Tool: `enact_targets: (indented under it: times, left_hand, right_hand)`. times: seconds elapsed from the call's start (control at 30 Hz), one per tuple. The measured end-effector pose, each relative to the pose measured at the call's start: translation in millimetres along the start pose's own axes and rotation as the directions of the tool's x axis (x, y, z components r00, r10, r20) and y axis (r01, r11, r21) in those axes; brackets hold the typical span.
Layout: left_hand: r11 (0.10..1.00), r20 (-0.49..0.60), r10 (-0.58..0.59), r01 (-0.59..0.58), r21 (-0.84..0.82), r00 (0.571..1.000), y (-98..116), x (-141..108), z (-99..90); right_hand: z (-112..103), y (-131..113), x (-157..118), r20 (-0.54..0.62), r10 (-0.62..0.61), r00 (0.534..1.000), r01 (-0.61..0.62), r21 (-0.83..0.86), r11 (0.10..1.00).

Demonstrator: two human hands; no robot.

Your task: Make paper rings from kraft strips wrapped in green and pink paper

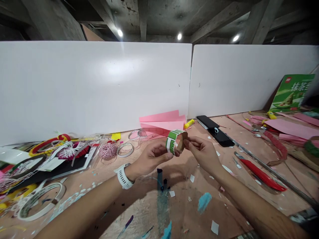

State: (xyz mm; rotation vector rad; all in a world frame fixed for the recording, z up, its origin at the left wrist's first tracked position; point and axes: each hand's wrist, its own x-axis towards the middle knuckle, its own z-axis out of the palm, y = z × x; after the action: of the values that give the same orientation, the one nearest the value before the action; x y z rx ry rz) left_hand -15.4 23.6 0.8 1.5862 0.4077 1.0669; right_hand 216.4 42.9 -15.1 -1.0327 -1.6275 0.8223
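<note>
A small ring of green and white printed cardboard [171,140], brown on its inner side, is held above the middle of the table. My left hand [157,156] grips its left side, with the thumb at the lower edge and the fingers behind. At the ring's right edge, my right hand [200,151] pinches the brown cardboard between thumb and fingers. A white watch band is round my left wrist. Pink paper sheets [161,125] lie just behind the ring, with a yellow glue stick [189,124] beside them.
Red-and-white twine [107,150], tape rings [125,150] and craft pieces lie left. On the right are black phones [220,135], a red cutter [261,174], a long metal ruler [269,171] and pink paper [291,128]. White panels [99,89] stand behind the table.
</note>
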Motion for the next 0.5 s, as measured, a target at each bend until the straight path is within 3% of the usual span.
enact_targets:
  times: [0.2, 0.37, 0.5]
  left_hand:
    - [0.984, 0.083, -0.158, 0.164, -0.064, 0.984, -4, -1, 4.9]
    - [0.930, -0.092, -0.320, 0.294, -0.223, 0.943, -19, 0, 3.4]
    - [0.920, -0.106, -0.364, 0.339, -0.198, 0.925, -25, 0, 0.6]
  right_hand:
    - [-4, 2, -1, -0.040, -0.105, 0.994, 0.089, -0.287, 0.954]
    - [-12, 1, 0, -0.029, -0.227, 0.973, 0.174, -0.552, 0.816]
    - [-10, 6, -1, 0.034, -0.291, 0.956, 0.243, -0.644, 0.725]
